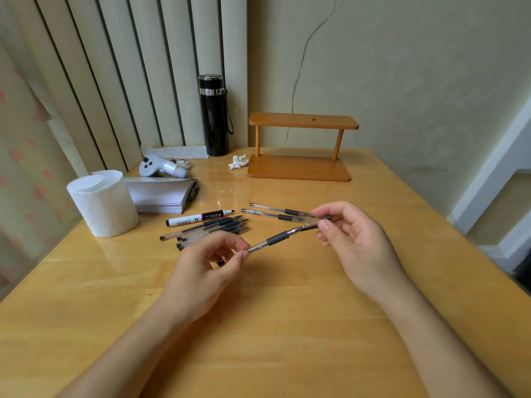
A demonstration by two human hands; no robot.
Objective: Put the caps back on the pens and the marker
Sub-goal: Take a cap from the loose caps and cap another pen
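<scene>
clear-barrelled pen [275,239], black grip, tip uncapped

I am holding both forearms out in front of me above the table, bare to the elbow and angling in toward each other. My left hand [214,261] is turning palm-inward, thumb and forefinger pinching together, the other fingers curling loosely under. My right hand [349,239] is lifting a little higher, wrist bending, thumb pressing against the forefinger tip in a closed pinch, the remaining fingers folding beneath. The two hands are not touching.
</scene>
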